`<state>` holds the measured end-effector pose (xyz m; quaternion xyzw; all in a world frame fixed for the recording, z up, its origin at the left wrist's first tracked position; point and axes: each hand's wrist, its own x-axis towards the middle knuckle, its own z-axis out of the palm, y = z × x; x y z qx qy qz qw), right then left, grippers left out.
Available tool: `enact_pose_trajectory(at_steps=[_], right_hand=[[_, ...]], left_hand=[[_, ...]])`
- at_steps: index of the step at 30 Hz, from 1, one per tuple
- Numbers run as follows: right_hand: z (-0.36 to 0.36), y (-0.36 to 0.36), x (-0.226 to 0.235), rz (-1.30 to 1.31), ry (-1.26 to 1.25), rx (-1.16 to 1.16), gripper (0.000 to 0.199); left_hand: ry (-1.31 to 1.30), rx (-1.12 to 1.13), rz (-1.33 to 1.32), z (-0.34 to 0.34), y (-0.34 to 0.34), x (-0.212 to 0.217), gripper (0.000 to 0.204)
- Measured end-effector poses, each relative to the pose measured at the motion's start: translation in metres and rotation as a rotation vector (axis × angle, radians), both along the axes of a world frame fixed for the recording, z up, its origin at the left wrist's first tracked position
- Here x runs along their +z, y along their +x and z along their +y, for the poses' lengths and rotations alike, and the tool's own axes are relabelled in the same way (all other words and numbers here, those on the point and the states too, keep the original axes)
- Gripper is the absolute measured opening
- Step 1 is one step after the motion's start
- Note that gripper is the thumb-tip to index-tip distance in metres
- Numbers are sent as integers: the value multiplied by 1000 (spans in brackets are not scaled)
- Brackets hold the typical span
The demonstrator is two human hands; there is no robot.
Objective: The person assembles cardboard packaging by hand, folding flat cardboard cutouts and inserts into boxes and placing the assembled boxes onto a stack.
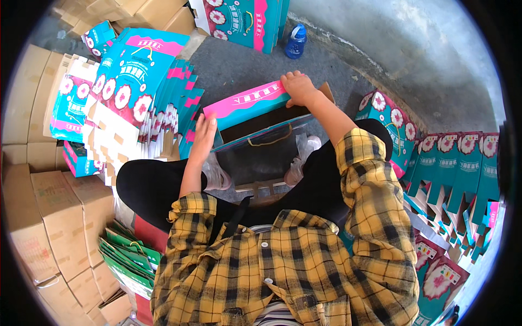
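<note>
A teal and pink cardboard gift box (250,100) is held between my knees, its dark interior showing through the open top. A yellow cord handle (270,141) hangs along its near side. My left hand (203,137) lies against the box's left end, fingers stretched out and slightly blurred. At the far right corner, my right hand (299,88) is closed over the pink-edged panel. A brown cardboard flap (327,92) sticks out beside my right wrist. The underside of the box is hidden.
Flat printed cartons (128,81) are stacked at my left, before brown cardboard boxes (60,217). Green folded cartons (130,255) lie near my left elbow. Teal boxes (454,163) stand in rows at right. A blue bottle (296,42) stands on the floor by the wall.
</note>
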<state>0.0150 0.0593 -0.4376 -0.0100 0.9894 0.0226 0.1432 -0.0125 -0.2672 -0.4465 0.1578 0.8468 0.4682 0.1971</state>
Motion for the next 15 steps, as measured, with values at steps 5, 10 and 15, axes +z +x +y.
enact_pose_trajectory(at_steps=[5, 10, 15], right_hand=[[-1, 0, -3, 50, 8, 15, 78], [-2, 3, -2, 57, 25, -1, 78], [-4, 3, -3, 55, 47, -5, 78]], left_hand=[[0, 31, 15, -3, -11, -31, 94], [-143, -136, 134, 1, -11, -39, 115], [-321, -236, 254, 5, -6, -36, 115]])
